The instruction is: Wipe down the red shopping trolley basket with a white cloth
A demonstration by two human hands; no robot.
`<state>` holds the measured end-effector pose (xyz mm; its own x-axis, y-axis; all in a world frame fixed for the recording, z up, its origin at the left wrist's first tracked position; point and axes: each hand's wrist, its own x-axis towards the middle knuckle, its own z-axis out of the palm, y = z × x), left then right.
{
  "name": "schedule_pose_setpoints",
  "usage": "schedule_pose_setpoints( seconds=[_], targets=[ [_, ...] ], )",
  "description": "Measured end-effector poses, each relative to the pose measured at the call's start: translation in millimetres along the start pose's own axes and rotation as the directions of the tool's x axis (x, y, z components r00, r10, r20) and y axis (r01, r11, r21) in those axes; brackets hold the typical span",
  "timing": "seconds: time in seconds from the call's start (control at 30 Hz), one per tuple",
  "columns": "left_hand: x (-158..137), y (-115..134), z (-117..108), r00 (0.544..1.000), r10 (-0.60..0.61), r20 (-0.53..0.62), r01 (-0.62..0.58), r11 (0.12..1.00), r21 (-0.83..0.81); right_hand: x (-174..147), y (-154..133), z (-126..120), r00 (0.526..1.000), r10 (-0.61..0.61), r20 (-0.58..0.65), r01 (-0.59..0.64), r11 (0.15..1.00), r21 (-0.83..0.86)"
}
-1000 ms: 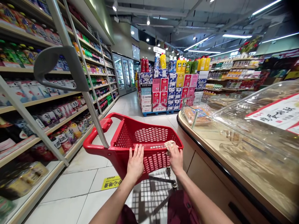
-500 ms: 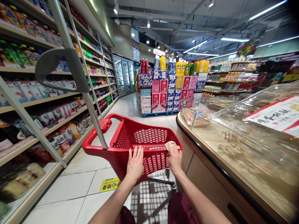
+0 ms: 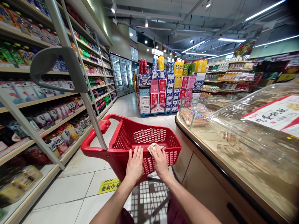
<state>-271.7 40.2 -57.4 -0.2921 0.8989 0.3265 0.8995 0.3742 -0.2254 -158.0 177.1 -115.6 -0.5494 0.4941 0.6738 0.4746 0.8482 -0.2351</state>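
Note:
A red plastic shopping cart [image 3: 116, 157] with slotted basket walls stands in front of me, its handle toward the left. My left hand [image 3: 135, 162] lies on the near rim, fingers stretched out and slightly spread over the edge. To its right, my right hand [image 3: 160, 159] presses a crumpled pale cloth [image 3: 152, 147] onto the same rim, with its fingers curled over the cloth. Part of the cloth is hidden under the fingers. A metal pole with a grey loop handle [image 3: 58, 70] rises at the cart's left side.
Shelves of bottled drinks [image 3: 54, 115] line the left. A display counter [image 3: 187, 143] with clear covers runs close along the right. Ahead stands a pallet of stacked drink cartons [image 3: 161, 96]. A yellow wet-floor sticker [image 3: 108, 186] marks the tiles.
My right hand has slid left along the near rim with the cloth, from the right corner toward my left hand. The left hand stays in place on the rim.

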Motion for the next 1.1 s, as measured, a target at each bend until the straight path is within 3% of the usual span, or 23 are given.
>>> schedule_pose_setpoints(
  seconds=[0.07, 0.13, 0.2, 0.23, 0.3, 0.37, 0.43, 0.47, 0.5, 0.57, 0.63, 0.67, 0.77, 0.87, 0.97, 1.03, 1.1],
  targets=[
    [-2, -3, 1, 1.0, 0.016, -0.007, -0.016, 1.0, 0.012, -1, 6, -2, 1.0, -0.013, 0.025, 0.013, 1.0, -0.001],
    [-4, -5, 3, 1.0, 0.016, -0.009, -0.016, 1.0, 0.021, -3, 24, -8, 0.988, 0.151, 0.03, -0.149, 0.987, -0.056],
    [-4, -2, 4, 1.0, -0.009, -0.01, 0.009, 1.0, 0.024, -5, 37, -11, 0.945, 0.327, 0.018, -0.323, 0.94, -0.106],
    [-4, 0, 4, 1.0, -0.025, -0.01, 0.025, 0.999, 0.024, -5, 37, -11, 0.933, 0.361, 0.015, -0.357, 0.927, -0.113],
    [-2, 2, 2, 0.999, -0.041, -0.011, 0.041, 0.999, 0.018, -5, 23, -7, 0.959, 0.28, 0.031, -0.277, 0.958, -0.08],
    [-3, -3, -4, 1.0, 0.005, -0.019, -0.005, 1.0, -0.003, -4, 5, -2, 0.994, 0.105, 0.042, -0.104, 0.994, -0.02],
    [-8, -21, -13, 0.996, 0.031, -0.082, -0.034, 0.999, -0.034, -4, 2, -1, 0.999, 0.033, 0.039, -0.033, 0.999, -0.002],
    [-12, -35, -18, 0.989, -0.006, -0.15, -0.001, 0.999, -0.045, -5, 9, -2, 0.997, 0.06, 0.042, -0.059, 0.998, -0.016],
    [-17, -52, -23, 0.968, -0.081, -0.237, 0.07, 0.996, -0.053, -6, 21, -4, 0.991, 0.125, 0.045, -0.123, 0.991, -0.043],
    [-26, -89, -33, 0.874, -0.276, -0.399, 0.271, 0.96, -0.072, -8, 51, -6, 0.955, 0.291, 0.047, -0.285, 0.953, -0.106],
    [-33, -121, -38, 0.827, -0.353, -0.438, 0.361, 0.93, -0.069, -5, 73, -3, 0.911, 0.413, 0.023, -0.406, 0.903, -0.139],
    [-33, -132, -40, 0.833, -0.355, -0.425, 0.366, 0.929, -0.059, -2, 74, 1, 0.9, 0.436, 0.006, -0.431, 0.892, -0.133],
    [-27, -142, -41, 0.864, -0.343, -0.368, 0.354, 0.934, -0.04, 15, 34, 16, 0.947, 0.321, -0.011, -0.322, 0.947, -0.022],
    [-18, -127, -43, 0.849, -0.382, -0.365, 0.393, 0.918, -0.047, 37, -49, 27, 0.998, 0.068, 0.009, -0.069, 0.986, 0.153],
    [-19, -109, -51, 0.857, -0.367, -0.362, 0.371, 0.927, -0.061, 56, -124, 26, 1.0, -0.009, 0.021, 0.003, 0.963, 0.271],
    [-23, -107, -58, 0.882, -0.323, -0.343, 0.316, 0.946, -0.077, 61, -151, 19, 0.999, -0.041, 0.021, 0.032, 0.945, 0.325],
    [-28, -115, -64, 0.915, -0.255, -0.313, 0.242, 0.967, -0.082, 59, -159, 9, 0.995, -0.102, 0.004, 0.093, 0.925, 0.367]
  ],
)
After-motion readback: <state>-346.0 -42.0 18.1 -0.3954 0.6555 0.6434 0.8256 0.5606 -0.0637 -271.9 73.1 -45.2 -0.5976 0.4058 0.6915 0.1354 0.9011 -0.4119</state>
